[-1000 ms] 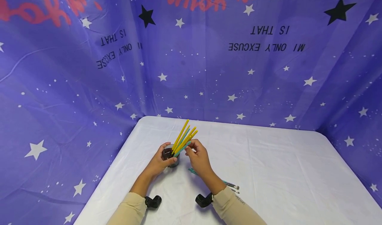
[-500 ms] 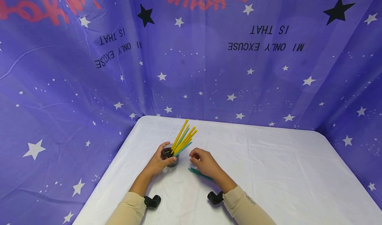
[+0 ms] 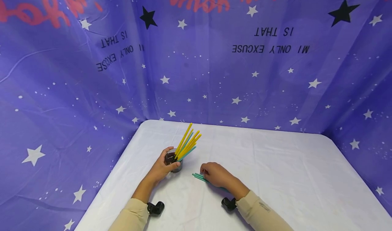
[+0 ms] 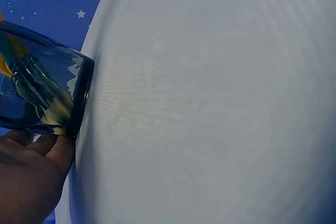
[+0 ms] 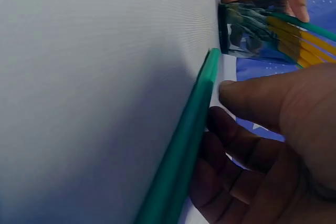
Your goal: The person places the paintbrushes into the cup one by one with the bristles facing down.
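Observation:
My left hand (image 3: 161, 167) grips a dark see-through glass (image 3: 177, 169) standing on the left part of the table, thumb on the near side of the rim. Brushes with yellow handles (image 3: 184, 139) and teal handles lean to the right out of it; in the left wrist view their bristles (image 4: 55, 111) point down inside the glass (image 4: 84, 72). To the right, my right hand (image 3: 218, 175) is low over several green-handled brushes (image 3: 199, 177) on the table. Its thumb (image 5: 252, 95) stands apart from the bent fingers, which lie right beside the green handles (image 5: 184, 145).
A white cloth (image 3: 275, 176) covers the table. Purple star-printed curtains (image 3: 214, 71) hang behind it and along both sides. Each wrist carries a black camera, such as the left wrist camera (image 3: 156, 208).
My right hand has let go of a teal-handled brush in the glass, then moved right and down to the green brushes on the table. My left hand keeps its hold on the glass.

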`<control>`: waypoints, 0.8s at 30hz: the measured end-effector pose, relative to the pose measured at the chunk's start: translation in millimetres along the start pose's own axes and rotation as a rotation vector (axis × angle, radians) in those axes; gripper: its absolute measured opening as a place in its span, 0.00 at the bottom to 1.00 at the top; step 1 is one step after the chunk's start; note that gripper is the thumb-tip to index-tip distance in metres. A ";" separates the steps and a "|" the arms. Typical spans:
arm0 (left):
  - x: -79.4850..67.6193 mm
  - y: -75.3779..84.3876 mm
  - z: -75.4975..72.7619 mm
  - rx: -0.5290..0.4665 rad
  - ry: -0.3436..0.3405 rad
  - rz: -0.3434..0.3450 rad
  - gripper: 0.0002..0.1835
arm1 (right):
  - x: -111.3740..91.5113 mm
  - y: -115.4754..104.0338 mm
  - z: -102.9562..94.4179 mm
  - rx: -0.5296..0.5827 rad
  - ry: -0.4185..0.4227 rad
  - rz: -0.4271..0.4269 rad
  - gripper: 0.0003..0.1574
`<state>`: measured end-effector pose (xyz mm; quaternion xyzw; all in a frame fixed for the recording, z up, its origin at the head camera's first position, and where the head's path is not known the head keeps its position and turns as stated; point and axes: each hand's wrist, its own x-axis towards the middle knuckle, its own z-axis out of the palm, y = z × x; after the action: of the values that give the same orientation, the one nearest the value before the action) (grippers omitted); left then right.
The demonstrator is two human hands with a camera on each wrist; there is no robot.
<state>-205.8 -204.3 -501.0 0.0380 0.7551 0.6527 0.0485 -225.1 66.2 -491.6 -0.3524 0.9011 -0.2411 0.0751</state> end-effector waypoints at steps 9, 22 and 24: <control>0.4 -1.1 -0.2 -0.003 0.003 0.000 0.44 | 0.5 -4.9 -0.2 -0.077 -0.039 -0.005 0.07; 0.6 0.2 0.4 0.000 0.006 -0.004 0.44 | 0.9 -9.9 0.8 -0.089 -0.052 0.006 0.08; 0.6 0.0 0.5 -0.002 0.007 -0.004 0.44 | 1.4 -10.2 0.3 -0.083 -0.056 0.011 0.08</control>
<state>-206.3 -203.7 -501.1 0.0343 0.7548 0.6534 0.0472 -220.0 58.7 -486.9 -0.3569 0.9098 -0.1934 0.0868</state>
